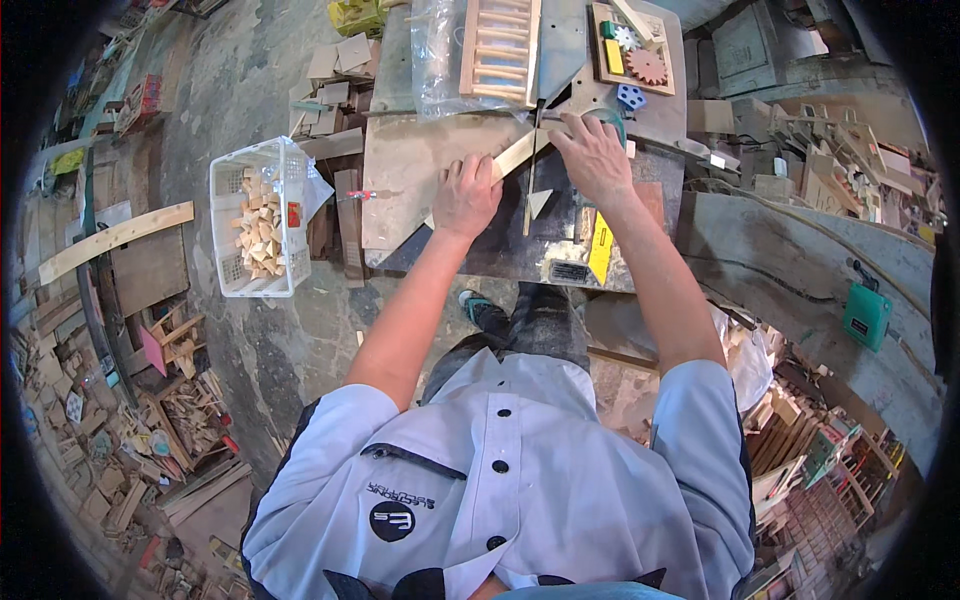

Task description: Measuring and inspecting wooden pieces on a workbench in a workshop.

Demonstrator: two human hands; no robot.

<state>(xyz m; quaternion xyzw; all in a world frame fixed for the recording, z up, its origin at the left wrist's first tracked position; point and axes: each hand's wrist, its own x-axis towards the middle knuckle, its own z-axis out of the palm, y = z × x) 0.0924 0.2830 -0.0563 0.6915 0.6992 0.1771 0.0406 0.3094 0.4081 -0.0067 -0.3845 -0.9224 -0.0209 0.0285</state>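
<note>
A pale wooden strip (515, 154) lies slantwise across the saw table (480, 248), over the dark slot (529, 205) that runs through its top. My left hand (468, 194) is closed around the strip's near part, on the left of the slot. On the other side, my right hand (594, 158) has its fingers bent over the strip's far end; the fingertips are partly hidden. Beside the slot rests a small triangular wood offcut (540, 204). A yellow guide piece (600, 248) with sawdust around it sits nearer me, below my right wrist.
A white plastic crate (218, 240) of small wood blocks stands left of the table. At the back are a slatted wooden frame (502, 45) in plastic and a tray (668, 82) with gears. Wood scraps (340, 70) are piled around. A green box (866, 316) hangs at right.
</note>
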